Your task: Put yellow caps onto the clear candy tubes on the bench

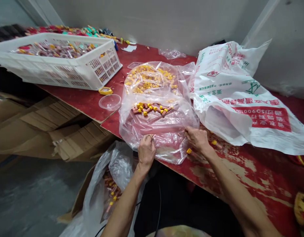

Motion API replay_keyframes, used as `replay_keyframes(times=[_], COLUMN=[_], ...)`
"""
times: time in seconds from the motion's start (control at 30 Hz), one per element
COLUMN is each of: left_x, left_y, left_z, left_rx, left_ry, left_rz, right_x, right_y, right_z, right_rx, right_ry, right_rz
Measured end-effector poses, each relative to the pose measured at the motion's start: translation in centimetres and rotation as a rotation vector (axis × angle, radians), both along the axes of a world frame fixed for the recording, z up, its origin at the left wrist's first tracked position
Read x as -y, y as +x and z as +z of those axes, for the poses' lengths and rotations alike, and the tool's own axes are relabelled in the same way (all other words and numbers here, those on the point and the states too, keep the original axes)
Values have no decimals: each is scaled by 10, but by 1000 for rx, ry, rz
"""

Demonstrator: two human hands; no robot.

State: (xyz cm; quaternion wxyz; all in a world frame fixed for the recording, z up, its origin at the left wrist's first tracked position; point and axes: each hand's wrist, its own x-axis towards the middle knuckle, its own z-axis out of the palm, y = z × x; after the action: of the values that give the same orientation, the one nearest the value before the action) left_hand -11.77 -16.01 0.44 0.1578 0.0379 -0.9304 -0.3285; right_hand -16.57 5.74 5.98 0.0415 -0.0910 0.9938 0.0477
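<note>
The clear plastic bag (164,131) lies on the red table (231,168) right at its near edge, with many small yellow-capped pieces heaped toward its far end and a smaller cluster of capped tubes (147,108) nearer the hands. The right hand (197,138) is closed, thumb against bent fingers, on the film at the bag's near right side; the left hand (146,150) is curled tight at the near edge, and it seems to pinch the film there too. If the near side were tugged hard or dipped past the table edge, the loose tubes could slide out toward the lap or the floor; thin film pulled unevenly between two pinches could also tear. Two loose tubes (217,144) lie beside the right forearm, where a sweep of that arm could knock them away. The fingertips' exact hold is masked by the knuckles, glare on the film blurs the heaped pieces and where the mouth lies, the forearms are cut off by the lower border, and the left forearm partly covers the lower plastic bag (92,194) with more tubes inside
</note>
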Motion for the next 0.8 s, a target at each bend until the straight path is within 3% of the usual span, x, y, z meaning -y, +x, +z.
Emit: replay_keyframes(times=[0.13, 0.47, 0.63, 0.8], left_x=[-2, -10, -11, -11], left_y=[-7, -20, -19, -15], left_z=[5, 11, 11, 14], left_rx=[76, 228, 222, 154], left_ry=[-94, -251, -156, 124], left_rz=[48, 94, 65, 53], right_x=[6, 22, 22, 22], right_y=[6, 5, 8, 4], right_z=[-8, -32, -32, -33], right_rx=[-11, -53, -45, -53], right_ry=[-80, -59, -100, -126], right_rz=[17, 44, 54, 36])
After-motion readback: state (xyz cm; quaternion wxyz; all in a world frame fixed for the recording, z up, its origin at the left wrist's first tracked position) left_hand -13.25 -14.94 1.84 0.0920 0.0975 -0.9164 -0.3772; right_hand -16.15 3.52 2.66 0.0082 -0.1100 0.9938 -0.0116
